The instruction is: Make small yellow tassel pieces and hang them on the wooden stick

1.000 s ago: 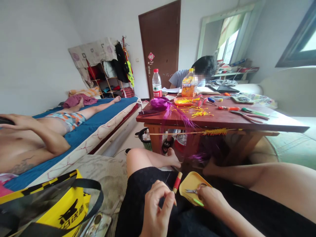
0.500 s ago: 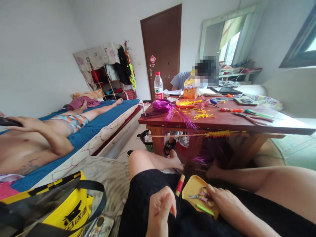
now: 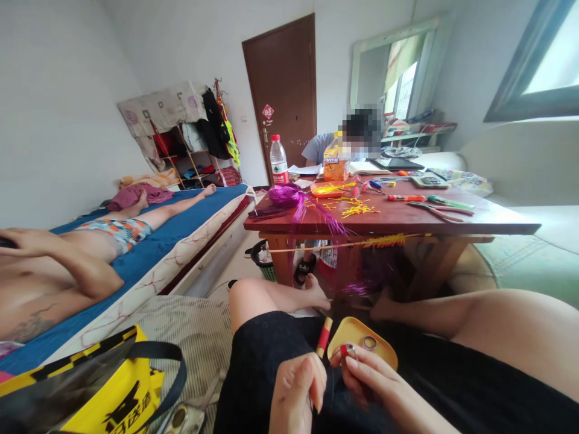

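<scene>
My left hand [image 3: 297, 383] is closed over my lap, thumb pressed against the curled fingers. Something thin and dark shows below its fingertips, too small to name. Close by on the right, my right hand [image 3: 368, 374] pinches a small red-and-silver object [image 3: 347, 351] over the edge of a yellow tray [image 3: 384, 346]. A round ring [image 3: 370, 342] shows inside the tray; part of the tray lies behind my right hand. Just beyond my left hand, a stick wound with red thread [image 3: 324, 337] rests on the black cloth of my lap.
A red-brown table [image 3: 407, 217] ahead bears purple strands [image 3: 289, 196], yellow pieces [image 3: 359, 208], pliers [image 3: 436, 211] and bottles. Someone sits bent over behind it. At left another person lies on a bed [image 3: 194, 241]. A yellow-and-black bag [image 3: 122, 386] stands beside me.
My right hand has left the scissors in the tray and moved left towards my left hand, now with the red-and-silver object. Scissors and green stick no longer show. The view has shifted right.
</scene>
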A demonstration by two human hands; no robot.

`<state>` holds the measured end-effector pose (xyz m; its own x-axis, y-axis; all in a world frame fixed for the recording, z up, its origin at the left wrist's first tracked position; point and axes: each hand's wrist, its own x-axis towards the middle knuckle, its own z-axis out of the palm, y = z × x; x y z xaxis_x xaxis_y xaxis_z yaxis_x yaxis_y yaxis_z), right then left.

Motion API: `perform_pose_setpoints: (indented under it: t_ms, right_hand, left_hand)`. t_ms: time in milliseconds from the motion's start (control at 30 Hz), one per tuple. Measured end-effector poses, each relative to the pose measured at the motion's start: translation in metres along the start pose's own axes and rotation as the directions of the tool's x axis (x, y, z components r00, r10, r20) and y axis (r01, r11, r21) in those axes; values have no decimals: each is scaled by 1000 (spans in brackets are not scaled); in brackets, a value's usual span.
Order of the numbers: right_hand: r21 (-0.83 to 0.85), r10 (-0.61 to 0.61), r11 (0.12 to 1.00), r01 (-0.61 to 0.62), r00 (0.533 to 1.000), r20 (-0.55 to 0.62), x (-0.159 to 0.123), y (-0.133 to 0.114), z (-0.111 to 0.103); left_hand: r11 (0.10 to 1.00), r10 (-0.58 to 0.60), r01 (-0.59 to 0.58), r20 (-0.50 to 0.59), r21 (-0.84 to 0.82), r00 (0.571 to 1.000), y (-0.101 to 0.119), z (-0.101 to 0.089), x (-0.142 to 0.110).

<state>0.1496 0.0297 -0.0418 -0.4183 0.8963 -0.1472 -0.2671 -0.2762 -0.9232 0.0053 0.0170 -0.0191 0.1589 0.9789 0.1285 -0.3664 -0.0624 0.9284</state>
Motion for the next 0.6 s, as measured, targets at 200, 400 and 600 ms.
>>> perform_pose_setpoints:
  t_ms: [200,400,600]
  right_hand:
    - [135,-32,990,50,991,-131,-4,13,10]
    - [122,-49,990,74,980,-195,-6,8,10]
    - [-66,-65,997,50,968,-243,-2,10,9]
  left_hand:
    - [996,-12,11,-14,-86,1000,1,3,-2]
    - [994,-38,36,-23,-103,999,2,2,-2]
    - [995,-91,90,-18,-42,996,3,5,0]
